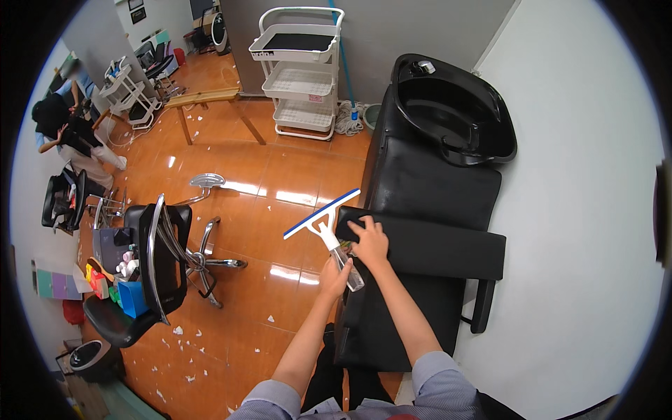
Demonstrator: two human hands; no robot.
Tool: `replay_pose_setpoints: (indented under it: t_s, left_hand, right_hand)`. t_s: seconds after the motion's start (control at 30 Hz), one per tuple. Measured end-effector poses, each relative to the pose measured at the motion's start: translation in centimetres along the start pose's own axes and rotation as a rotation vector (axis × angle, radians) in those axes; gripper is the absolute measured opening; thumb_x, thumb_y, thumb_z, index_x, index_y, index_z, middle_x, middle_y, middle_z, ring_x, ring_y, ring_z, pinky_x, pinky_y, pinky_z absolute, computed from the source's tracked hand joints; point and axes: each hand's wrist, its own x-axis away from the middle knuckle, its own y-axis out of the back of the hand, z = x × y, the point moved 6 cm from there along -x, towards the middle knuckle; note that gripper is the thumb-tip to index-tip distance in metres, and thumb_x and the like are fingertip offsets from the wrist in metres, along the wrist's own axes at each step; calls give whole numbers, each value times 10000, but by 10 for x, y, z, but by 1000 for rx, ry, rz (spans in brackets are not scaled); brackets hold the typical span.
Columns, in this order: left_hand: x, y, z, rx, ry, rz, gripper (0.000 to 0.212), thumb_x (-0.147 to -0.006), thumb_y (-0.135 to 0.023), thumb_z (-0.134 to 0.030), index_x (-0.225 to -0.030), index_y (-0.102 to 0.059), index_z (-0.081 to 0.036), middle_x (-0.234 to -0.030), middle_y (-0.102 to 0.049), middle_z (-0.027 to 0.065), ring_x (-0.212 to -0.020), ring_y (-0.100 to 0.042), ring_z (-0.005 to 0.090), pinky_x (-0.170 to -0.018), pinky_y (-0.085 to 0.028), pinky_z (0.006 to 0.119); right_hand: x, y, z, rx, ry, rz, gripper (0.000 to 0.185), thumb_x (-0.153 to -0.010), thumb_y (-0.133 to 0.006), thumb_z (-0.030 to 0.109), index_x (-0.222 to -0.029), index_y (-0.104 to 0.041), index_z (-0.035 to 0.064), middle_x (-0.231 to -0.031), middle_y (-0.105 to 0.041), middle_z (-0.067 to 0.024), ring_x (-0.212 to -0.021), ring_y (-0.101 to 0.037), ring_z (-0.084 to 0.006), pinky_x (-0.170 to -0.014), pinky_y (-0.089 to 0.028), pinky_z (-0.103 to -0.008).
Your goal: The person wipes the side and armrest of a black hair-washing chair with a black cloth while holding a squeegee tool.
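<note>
My left hand [335,277] grips the clear bottle handle of a white spray squeegee [329,233], whose blue-edged blade slants up to the right. My right hand [371,242] is just right of the squeegee's neck, fingers spread and nothing held. It is over the end of a black padded arm [430,244] lying across the shampoo bed [433,184]; whether the fingertips touch the padding I cannot tell. Partly hidden between my hands is a small multicoloured patch. At the bed's far end sits a glossy black wash basin [457,115] with a chrome fitting.
A white three-tier trolley [299,81], a mop [349,121] and a wooden bench [205,98] stand ahead. To the left, a black salon chair [170,247] bears bottles and a blue container [133,299]. White scraps litter the orange tiled floor [236,336]. A person [68,121] stands far left.
</note>
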Motion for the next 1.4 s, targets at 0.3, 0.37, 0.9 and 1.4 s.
replay_pose_setpoints:
  t_s: [0.3,0.37,0.9,1.4]
  left_hand:
    - [2,-4,3,425,-2,47,394,-919,-533,-212,-1248,-504,4,-1195,-617,148,-1062,-591,242,-922,-431,354]
    - [6,0,1,481,-3,8,411,-917,-528,-193,-1249,-473,43,-1216,-603,160,-1078,-564,223,-943,-414,344]
    - [20,18,65,705,99,2,433,-947,-461,-234,-1285,-416,32,-1293,-554,149,-1208,-481,202,-1019,-335,318]
    - [18,21,74,634,113,105,472,-950,-447,-295,-1306,-464,14,-1313,-525,96,-1266,-410,200,-1059,-271,314]
  right_hand:
    - [-48,-16,11,343,-40,-89,424,-762,-633,155,-1182,-654,213,-1108,-528,-84,-929,-539,-294,-711,-496,-360]
    - [-31,-21,14,377,98,-131,434,-760,-626,159,-1191,-647,208,-1103,-528,-82,-930,-533,-290,-715,-492,-359]
    - [47,22,-30,313,-382,-146,550,-704,-705,188,-1242,-600,223,-1186,-496,-75,-957,-532,-305,-738,-512,-383]
    - [107,-7,2,354,93,-143,640,-645,-728,112,-1250,-593,270,-1252,-512,-54,-966,-511,-287,-724,-473,-374]
